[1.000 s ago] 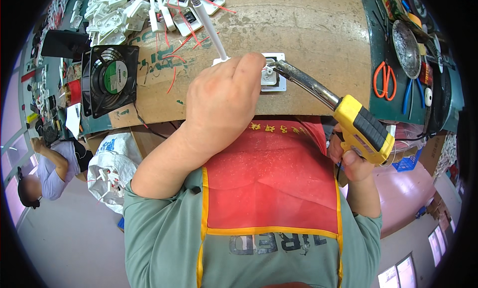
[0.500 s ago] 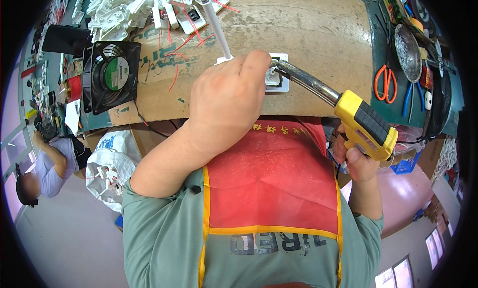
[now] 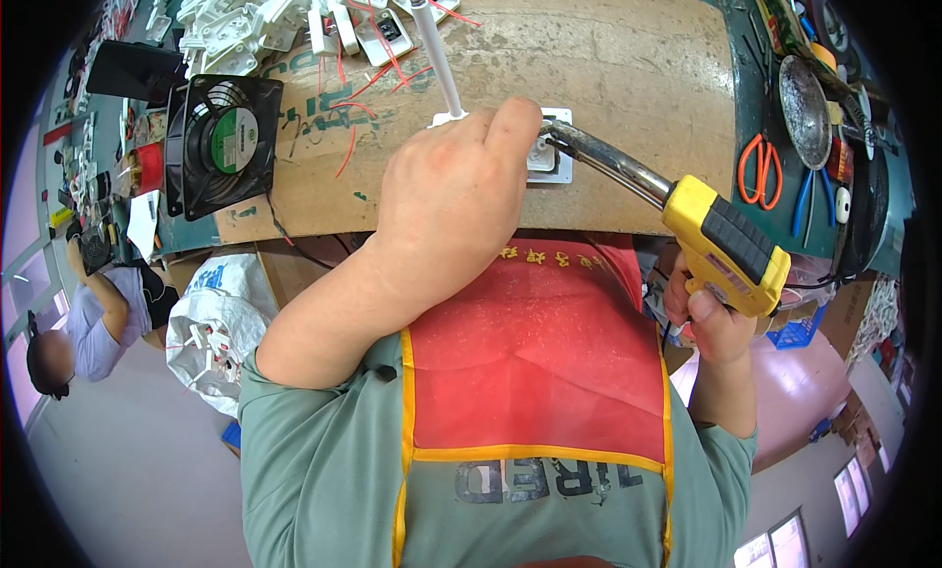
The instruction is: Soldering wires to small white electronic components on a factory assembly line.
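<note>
My right hand [image 3: 711, 318] grips a yellow and black soldering gun [image 3: 731, 242] by its handle. The gun's metal tip points left and meets a white plastic housing [image 3: 561, 168] lying on the cardboard. Over the left part of that housing rests my left hand [image 3: 451, 190], palm down and fingers curled together beside the tip. Its fingertips and whatever they pinch are hidden under the hand. A white tube [image 3: 439, 63] rises from just behind the knuckles, with red wire at its upper end.
White plastic shells [image 3: 240, 24] are heaped at the far left, near red wires [image 3: 348, 141]. A black fan [image 3: 224, 146] stands left. Orange-handled scissors [image 3: 759, 171], blue-handled pliers [image 3: 814, 200] and a metal dish [image 3: 805, 112] lie right. Another person [image 3: 98, 323] sits far left.
The view has shifted slightly. Both hands, the soldering gun and the housing keep nearly the same places relative to each other.
</note>
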`<state>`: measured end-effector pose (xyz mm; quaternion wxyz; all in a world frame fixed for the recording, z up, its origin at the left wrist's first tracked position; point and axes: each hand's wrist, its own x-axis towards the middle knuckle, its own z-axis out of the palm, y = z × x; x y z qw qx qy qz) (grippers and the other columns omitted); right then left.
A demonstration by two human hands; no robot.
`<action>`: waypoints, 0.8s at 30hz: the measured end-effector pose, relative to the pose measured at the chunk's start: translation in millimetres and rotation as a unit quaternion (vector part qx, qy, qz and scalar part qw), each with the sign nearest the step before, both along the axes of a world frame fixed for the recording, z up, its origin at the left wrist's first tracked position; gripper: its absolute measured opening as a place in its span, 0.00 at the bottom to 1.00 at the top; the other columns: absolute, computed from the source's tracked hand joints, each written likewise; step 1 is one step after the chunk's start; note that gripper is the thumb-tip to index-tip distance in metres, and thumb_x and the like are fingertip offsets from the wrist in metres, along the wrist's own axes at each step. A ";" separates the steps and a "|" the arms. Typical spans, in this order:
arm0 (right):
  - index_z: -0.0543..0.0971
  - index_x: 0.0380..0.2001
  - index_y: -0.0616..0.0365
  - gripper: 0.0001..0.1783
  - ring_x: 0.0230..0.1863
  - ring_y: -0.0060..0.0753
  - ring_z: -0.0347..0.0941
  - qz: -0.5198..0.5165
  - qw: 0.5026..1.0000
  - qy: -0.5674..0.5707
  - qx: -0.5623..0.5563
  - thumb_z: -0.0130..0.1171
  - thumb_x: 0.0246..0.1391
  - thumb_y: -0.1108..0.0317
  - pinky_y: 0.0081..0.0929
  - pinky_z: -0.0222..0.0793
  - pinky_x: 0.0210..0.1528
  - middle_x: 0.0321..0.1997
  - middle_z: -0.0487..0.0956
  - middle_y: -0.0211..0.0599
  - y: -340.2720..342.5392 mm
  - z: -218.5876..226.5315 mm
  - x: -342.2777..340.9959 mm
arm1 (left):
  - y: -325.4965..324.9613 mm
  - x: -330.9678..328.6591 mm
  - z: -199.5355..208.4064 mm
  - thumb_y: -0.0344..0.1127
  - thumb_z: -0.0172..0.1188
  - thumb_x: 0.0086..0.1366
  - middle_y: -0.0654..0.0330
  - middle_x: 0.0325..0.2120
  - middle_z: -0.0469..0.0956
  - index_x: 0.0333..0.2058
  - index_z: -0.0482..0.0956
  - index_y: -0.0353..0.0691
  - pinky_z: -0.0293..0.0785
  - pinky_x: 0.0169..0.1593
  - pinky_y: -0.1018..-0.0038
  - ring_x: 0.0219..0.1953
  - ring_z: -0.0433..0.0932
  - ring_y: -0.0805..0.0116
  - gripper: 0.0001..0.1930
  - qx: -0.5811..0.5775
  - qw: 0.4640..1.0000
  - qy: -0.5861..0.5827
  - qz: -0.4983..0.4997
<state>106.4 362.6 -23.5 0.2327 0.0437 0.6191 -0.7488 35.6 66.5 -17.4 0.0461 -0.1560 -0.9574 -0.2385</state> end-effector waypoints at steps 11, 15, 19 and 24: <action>0.71 0.51 0.70 0.38 0.15 0.23 0.64 -0.042 0.997 0.004 0.062 0.72 0.47 0.51 0.20 0.59 0.19 0.20 0.70 0.34 -13.1 9.4 -3.7 | 0.1 -0.6 1.1 0.31 0.63 0.62 0.53 0.24 0.78 0.39 0.74 0.43 0.74 0.29 0.58 0.26 0.80 0.49 0.08 -0.001 1.000 -0.010 0.003; 0.71 0.50 0.69 0.38 0.15 0.24 0.63 -0.053 0.996 -0.001 0.068 0.73 0.46 0.50 0.21 0.57 0.18 0.21 0.71 0.35 -13.6 10.4 -5.8 | 0.9 -0.3 1.5 0.31 0.63 0.62 0.53 0.24 0.78 0.39 0.74 0.43 0.74 0.29 0.58 0.26 0.80 0.49 0.08 -0.007 1.000 -0.015 0.002; 0.72 0.50 0.69 0.38 0.15 0.24 0.64 -0.052 0.997 0.006 0.064 0.73 0.45 0.50 0.21 0.58 0.18 0.20 0.71 0.35 -14.2 11.0 -6.7 | 0.5 0.1 1.6 0.31 0.63 0.62 0.53 0.24 0.78 0.39 0.74 0.43 0.74 0.29 0.58 0.27 0.80 0.49 0.09 -0.005 1.000 -0.018 0.001; 0.72 0.49 0.68 0.37 0.16 0.24 0.64 -0.038 0.997 -0.015 0.067 0.73 0.46 0.50 0.21 0.60 0.19 0.20 0.71 0.34 -11.6 11.4 -6.6 | 1.2 -0.5 1.2 0.30 0.63 0.62 0.53 0.24 0.79 0.39 0.73 0.43 0.74 0.29 0.58 0.27 0.80 0.49 0.09 -0.005 1.000 -0.016 -0.003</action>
